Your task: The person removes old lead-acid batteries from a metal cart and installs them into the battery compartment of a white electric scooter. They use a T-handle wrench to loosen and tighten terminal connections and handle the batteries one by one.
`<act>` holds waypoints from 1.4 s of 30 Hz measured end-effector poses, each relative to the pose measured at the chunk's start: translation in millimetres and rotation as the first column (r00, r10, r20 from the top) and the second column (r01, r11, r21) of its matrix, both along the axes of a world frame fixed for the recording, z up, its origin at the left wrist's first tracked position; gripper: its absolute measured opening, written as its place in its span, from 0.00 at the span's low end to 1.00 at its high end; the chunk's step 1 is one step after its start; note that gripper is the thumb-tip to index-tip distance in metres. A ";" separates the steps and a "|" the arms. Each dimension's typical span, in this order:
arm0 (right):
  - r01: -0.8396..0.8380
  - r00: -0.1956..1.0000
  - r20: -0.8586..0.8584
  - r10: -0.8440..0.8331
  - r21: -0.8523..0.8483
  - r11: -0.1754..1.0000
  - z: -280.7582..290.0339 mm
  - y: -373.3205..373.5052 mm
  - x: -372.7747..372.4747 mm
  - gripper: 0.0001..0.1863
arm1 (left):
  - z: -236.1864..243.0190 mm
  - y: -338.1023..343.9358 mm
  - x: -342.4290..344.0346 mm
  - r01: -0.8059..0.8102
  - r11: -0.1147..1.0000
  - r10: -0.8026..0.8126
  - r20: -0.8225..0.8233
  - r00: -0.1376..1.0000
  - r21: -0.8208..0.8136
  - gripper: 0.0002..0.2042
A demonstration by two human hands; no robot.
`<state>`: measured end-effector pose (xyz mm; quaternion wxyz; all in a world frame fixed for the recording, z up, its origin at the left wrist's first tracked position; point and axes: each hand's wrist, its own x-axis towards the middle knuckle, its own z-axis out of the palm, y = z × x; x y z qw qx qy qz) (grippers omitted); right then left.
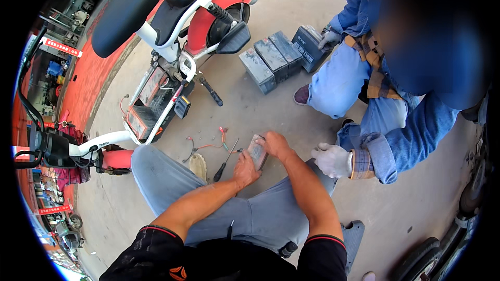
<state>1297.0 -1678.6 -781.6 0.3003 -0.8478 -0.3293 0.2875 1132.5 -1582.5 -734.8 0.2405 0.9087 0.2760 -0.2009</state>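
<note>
Viewpoint: looking down from the head of a person who is crouching on a concrete floor (271, 99), grey trousers and both bare forearms showing.
Left hand: the left hand (245, 169) is curling its fingers against the near edge of a small flat grey box (257, 151), gripping it from the left.
Right hand: the right hand (275, 144) is closing over the top and far side of the same box, thumb and fingers wrapping it.
Box: it is being held between both hands, tilted, just above the floor in front of the knees.
On the floor nearby: a screwdriver (225, 162) is lying just left of the left hand, and loose orange and red wires (208, 144) are trailing beyond it.
Left side: a red and white electric scooter (172, 47) is standing with its footboard compartment (151, 106) lying open.
Far side: a row of dark rectangular batteries (273, 60) is sitting on the floor behind the box.
Other person: a person in blue denim is squatting to the right, one gloved hand (332, 160) resting close beside the right forearm, the other glove (328, 37) touching the end battery.
</note>
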 end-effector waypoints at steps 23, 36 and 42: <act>0.257 0.906 -0.299 -0.301 -0.178 0.950 -20.4 1.5 13.1 0.18 | 10.9 74.3 14.8 -0.094 0.967 0.074 -0.094 0.993 -0.235 0.49; 0.319 0.854 -0.401 -0.331 -0.100 0.943 -13.9 10.6 7.6 0.15 | 10.4 88.0 -0.4 -0.085 0.983 0.098 0.073 0.993 -0.165 0.52; 0.265 0.851 -0.458 -0.257 -0.048 0.963 -13.1 66.9 15.8 0.18 | 123.9 166.5 -13.8 -0.022 0.978 0.024 0.007 1.000 -0.208 0.42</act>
